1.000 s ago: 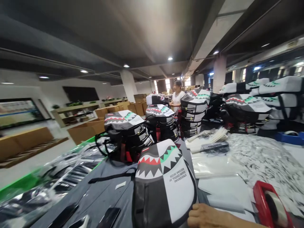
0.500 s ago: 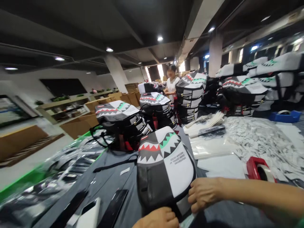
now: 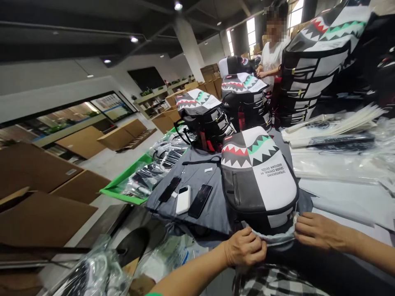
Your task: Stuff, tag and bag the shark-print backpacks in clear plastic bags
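Shark-mouth backpack [image 3: 259,176] is lying on a grey cloth [image 3: 212,218], with left hand [image 3: 245,248] and right hand [image 3: 321,232] pinching a pale rim [image 3: 273,238], seemingly plastic, at its near end, the right having slid down from its side.

SPRAYGROUND, SHARK CENTRAL, NY, MIDTOWN printed on shark backpack [image 3: 258,179]

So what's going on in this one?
A person pinches a translucent plastic edge with the left hand and right hand, at the lower end of a grey-and-white shark-mouth backpack. The backpack lies on a grey cloth, beside two black phones. Farther along, a co-worker stands by stacked backpacks.
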`<action>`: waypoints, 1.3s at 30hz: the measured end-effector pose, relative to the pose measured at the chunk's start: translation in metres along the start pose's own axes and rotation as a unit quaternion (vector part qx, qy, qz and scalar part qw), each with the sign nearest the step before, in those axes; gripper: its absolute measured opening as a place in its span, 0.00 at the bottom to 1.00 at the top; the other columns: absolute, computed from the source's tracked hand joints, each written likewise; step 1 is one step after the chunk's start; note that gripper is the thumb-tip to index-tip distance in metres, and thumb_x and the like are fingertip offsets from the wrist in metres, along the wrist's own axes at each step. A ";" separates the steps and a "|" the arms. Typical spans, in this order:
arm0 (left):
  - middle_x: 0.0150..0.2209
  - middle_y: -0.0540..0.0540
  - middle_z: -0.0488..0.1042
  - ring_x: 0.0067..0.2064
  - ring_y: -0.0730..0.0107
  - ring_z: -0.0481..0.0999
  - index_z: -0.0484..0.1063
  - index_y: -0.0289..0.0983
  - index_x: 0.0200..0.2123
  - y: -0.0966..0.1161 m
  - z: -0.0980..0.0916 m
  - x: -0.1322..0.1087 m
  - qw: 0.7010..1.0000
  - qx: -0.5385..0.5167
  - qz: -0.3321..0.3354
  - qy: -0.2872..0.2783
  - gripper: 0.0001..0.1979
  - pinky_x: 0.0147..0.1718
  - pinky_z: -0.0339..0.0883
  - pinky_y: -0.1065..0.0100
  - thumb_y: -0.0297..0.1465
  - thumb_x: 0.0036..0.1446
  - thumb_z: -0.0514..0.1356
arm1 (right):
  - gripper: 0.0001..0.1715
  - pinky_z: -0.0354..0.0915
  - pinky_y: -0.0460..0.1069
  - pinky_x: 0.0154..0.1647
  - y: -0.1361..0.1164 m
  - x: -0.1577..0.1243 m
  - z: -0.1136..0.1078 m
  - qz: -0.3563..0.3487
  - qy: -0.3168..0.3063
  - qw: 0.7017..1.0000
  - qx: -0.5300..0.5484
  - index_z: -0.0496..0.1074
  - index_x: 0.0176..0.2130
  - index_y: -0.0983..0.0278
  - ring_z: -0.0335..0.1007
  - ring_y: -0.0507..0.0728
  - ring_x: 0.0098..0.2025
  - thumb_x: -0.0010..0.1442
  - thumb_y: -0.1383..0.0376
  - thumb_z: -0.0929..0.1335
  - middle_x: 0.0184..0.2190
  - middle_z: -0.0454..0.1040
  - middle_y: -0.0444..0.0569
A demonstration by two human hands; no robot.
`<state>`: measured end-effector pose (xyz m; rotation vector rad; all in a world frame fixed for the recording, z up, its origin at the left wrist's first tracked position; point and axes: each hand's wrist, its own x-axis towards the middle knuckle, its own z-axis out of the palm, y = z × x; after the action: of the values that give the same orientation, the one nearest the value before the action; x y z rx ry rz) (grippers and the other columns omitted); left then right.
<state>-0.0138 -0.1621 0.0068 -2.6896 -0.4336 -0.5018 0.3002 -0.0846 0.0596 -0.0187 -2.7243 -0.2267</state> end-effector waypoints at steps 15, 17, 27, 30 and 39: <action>0.32 0.44 0.80 0.35 0.58 0.82 0.74 0.36 0.39 -0.006 -0.021 0.099 0.847 -0.294 -0.368 -0.248 0.23 0.34 0.72 0.64 0.46 0.72 0.48 | 0.32 0.68 0.49 0.25 -0.051 -0.001 0.044 0.657 0.249 0.612 0.364 0.70 0.31 0.59 0.66 0.55 0.25 0.56 0.34 0.66 0.24 0.70 0.44; 0.30 0.44 0.80 0.35 0.60 0.82 0.75 0.36 0.33 -0.014 -0.019 0.108 0.792 -0.387 -0.378 -0.284 0.25 0.34 0.71 0.66 0.46 0.72 0.47 | 0.34 0.63 0.49 0.23 -0.048 0.010 0.051 0.682 0.285 0.549 0.390 0.66 0.29 0.59 0.61 0.53 0.23 0.55 0.32 0.65 0.22 0.65 0.42; 0.30 0.49 0.79 0.33 0.69 0.76 0.80 0.36 0.37 -0.017 -0.024 0.108 0.706 -0.487 -0.441 -0.265 0.19 0.31 0.62 0.73 0.42 0.69 0.55 | 0.36 0.53 0.46 0.17 -0.061 0.022 0.061 0.681 0.320 0.481 0.450 0.63 0.29 0.59 0.52 0.50 0.19 0.54 0.30 0.66 0.19 0.59 0.37; 0.28 0.51 0.75 0.29 0.72 0.69 0.80 0.36 0.38 -0.018 -0.024 0.110 0.727 -0.447 -0.445 -0.273 0.17 0.27 0.54 0.71 0.42 0.67 0.58 | 0.35 0.53 0.47 0.15 -0.063 0.023 0.069 0.691 0.353 0.502 0.383 0.62 0.29 0.58 0.52 0.51 0.18 0.57 0.31 0.64 0.18 0.58 0.37; 0.26 0.51 0.76 0.31 0.68 0.75 0.80 0.40 0.42 -0.002 -0.017 0.114 0.796 -0.297 -0.448 -0.278 0.11 0.29 0.56 0.71 0.40 0.63 0.65 | 0.30 0.65 0.51 0.28 -0.033 0.005 0.074 0.645 0.382 0.638 0.173 0.66 0.32 0.58 0.64 0.55 0.26 0.64 0.36 0.62 0.24 0.66 0.42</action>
<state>0.0820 -0.1412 0.0676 -3.0174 -2.0833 -0.0175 0.2653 -0.1053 -0.0108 -1.3417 -1.3117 0.5790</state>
